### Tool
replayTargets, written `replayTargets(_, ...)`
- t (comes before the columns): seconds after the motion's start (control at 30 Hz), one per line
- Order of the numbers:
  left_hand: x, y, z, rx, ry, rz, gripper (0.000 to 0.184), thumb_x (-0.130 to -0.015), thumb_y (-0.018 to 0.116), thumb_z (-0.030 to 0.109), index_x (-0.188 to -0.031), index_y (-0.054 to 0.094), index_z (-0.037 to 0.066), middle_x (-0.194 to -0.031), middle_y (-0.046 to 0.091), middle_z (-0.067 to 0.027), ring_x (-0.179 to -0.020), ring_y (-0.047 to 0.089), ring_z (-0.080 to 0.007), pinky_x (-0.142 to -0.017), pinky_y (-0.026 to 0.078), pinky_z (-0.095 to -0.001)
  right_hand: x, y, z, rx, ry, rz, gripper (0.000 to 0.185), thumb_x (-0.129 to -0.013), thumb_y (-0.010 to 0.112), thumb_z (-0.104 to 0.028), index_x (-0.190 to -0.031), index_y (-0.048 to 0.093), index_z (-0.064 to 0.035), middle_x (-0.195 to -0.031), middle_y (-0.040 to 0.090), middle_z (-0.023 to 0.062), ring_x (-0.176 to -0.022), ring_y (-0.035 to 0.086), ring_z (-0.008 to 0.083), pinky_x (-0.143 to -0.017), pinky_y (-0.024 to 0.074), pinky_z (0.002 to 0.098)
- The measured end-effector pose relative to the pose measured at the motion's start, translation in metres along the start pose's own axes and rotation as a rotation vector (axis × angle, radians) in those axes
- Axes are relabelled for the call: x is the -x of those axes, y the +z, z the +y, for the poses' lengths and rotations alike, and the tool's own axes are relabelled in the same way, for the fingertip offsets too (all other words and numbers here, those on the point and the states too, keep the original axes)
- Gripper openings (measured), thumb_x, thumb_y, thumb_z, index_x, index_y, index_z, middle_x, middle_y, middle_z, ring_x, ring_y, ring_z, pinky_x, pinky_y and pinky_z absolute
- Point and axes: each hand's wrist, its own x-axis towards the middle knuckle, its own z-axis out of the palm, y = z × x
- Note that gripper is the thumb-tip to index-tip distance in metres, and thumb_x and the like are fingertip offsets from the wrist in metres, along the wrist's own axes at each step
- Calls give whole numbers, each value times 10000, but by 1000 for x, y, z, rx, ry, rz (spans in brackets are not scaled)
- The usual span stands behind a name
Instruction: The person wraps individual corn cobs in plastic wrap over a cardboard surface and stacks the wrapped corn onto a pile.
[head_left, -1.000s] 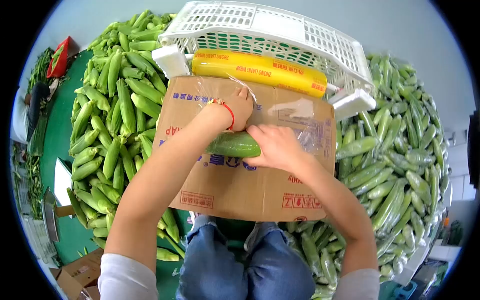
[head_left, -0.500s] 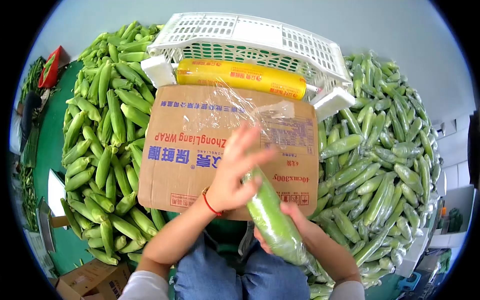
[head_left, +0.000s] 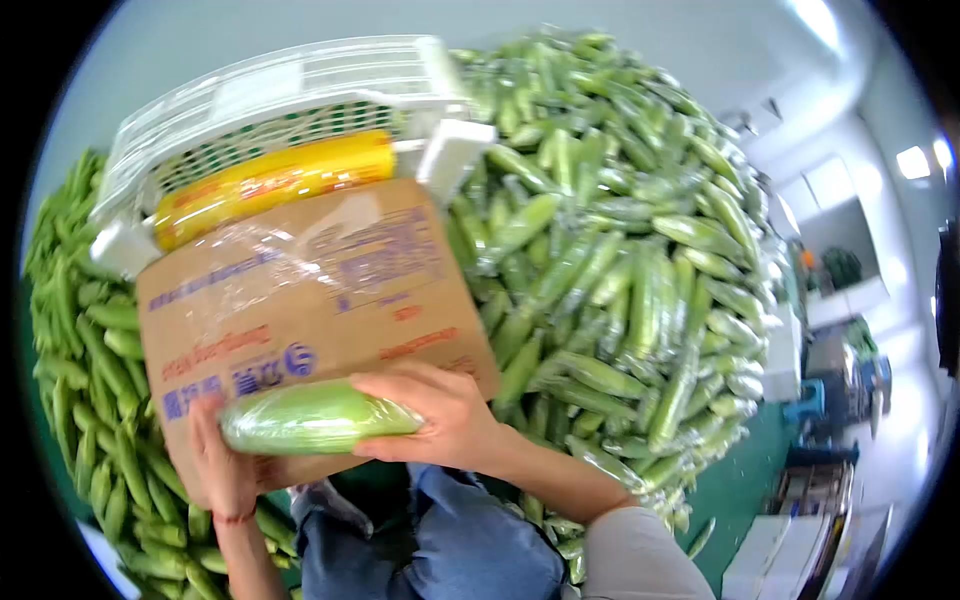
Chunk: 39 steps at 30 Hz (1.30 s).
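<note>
A green ear of corn in its husk (head_left: 315, 418), wrapped in shiny clear film, lies crosswise over the near part of the cardboard box. My right hand (head_left: 430, 415) is closed around its right end, thumb and fingers on either side. At the other end, my left hand (head_left: 222, 460), with a red cord at the wrist, holds against the tip; its fingers point up and are somewhat blurred. Beneath both hands is the brown cardboard box (head_left: 320, 335) with red and blue print. A scrap of clear film (head_left: 345, 220) lies on its far part.
A yellow film roll (head_left: 280, 183) sits across white holders in front of a white plastic crate (head_left: 290, 85). Unwrapped corn (head_left: 110, 400) is heaped on the left, film-wrapped corn (head_left: 620, 300) on the right. A blue stool (head_left: 805, 400) stands farther right.
The view has swung right. The corn has turned from slanting to crosswise over the box. My left hand, spread above the corn before, is now at its left end; my right hand still holds it.
</note>
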Motion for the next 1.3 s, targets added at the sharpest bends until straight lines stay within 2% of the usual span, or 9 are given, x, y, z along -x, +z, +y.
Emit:
replayTargets(0.07,20,-4,1,-65,-423,26,410,-1005,370,479,-924,531,112,-609,568,-8,-367,450,-87,-311,323,-203,-20,-15,24,-148,-337,125,475,-814,729,-158,-1244,578,-21,-1041,667,144,-959,653,266,-918,486,405)
replayTargets(0.17,45,-20,-8,-268,-853,-192,651,-925,319,679,-1016,561,81,-563,546,-23,-328,448,-115,-296,356,-242,-13,-6,13,-1032,-58,68,252,-887,621,-62,-1129,583,-2,-852,635,78,-752,625,191,-816,517,429)
replayTargets(0.43,34,76,31,-861,544,-780,755,-760,751,172,-1388,375,-13,-1200,580,-218,-1054,598,-380,-856,499,-445,-24,6,21,-1174,-16,642,712,-856,674,-290,-1383,268,-39,-847,593,91,-817,596,223,-912,482,437)
replayTargets(0.53,22,164,56,-1166,269,-978,711,-761,743,256,-1384,438,101,-1226,537,-191,-1041,551,-401,-830,500,-435,8,23,44,-1205,353,607,560,-861,631,-270,-1289,406,12,-887,605,124,-870,593,248,-945,467,435)
replayTargets(0.67,17,161,46,-1169,779,-962,626,-774,686,113,-1364,477,96,-1311,469,-212,-1126,511,-393,-936,442,-445,26,-136,84,-1068,488,814,284,-924,493,-275,-1036,550,-20,-962,611,126,-855,596,239,-782,494,393)
replayTargets(0.87,4,60,-9,-1329,707,-415,582,-762,670,54,-1321,511,78,-1350,430,-257,-1208,455,-424,-1003,392,-476,9,-473,199,-201,-56,1268,231,-937,571,-181,-1095,534,-17,-1010,597,127,-964,597,253,-845,514,343)
replayTargets(1.03,-19,14,-6,-1319,530,-119,622,-769,709,100,-1348,485,74,-1424,374,-245,-1276,412,-415,-1049,366,-447,-57,-259,185,-710,197,708,385,-950,558,-180,-1278,478,4,-1193,579,117,-1136,545,222,-980,473,358)
replayTargets(1.17,-87,11,9,-1343,665,-45,586,-773,715,137,-1321,513,97,-1423,401,-203,-1284,407,-399,-1042,373,-429,-73,-37,103,770,-259,-47,288,-804,704,-181,-1068,631,-92,-1321,545,89,-1133,520,297,-955,435,414)
replayTargets(1.3,-173,-5,10,-1289,848,-333,270,-818,653,123,-1074,586,72,-1045,649,-177,-983,621,-339,-825,509,-413,-109,-12,135,648,-238,66,120,-831,667,-148,-941,688,-105,-1182,631,90,-1071,535,341,-932,429,421)
